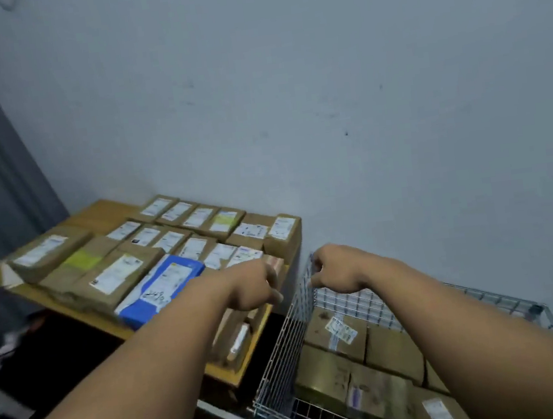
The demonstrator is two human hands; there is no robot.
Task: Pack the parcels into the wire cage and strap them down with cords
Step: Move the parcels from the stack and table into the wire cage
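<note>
Parcels lie packed in wire cage, lower R; R hand grips cage's far top corner. L hand, fingers curled, is just beside it over edge of table w/ labelled boxes; can't tell if it holds anything.

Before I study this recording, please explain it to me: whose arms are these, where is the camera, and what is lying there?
There is no machine here: a person wears one camera on the head, looking forward and down, so both bare arms are that person's own. The right hand grips the top corner of the wire cage, which already holds several brown parcels. The left hand reaches over the edge of the wooden table; whether it holds anything is unclear. On the table lie many labelled cardboard parcels and one blue parcel.
</note>
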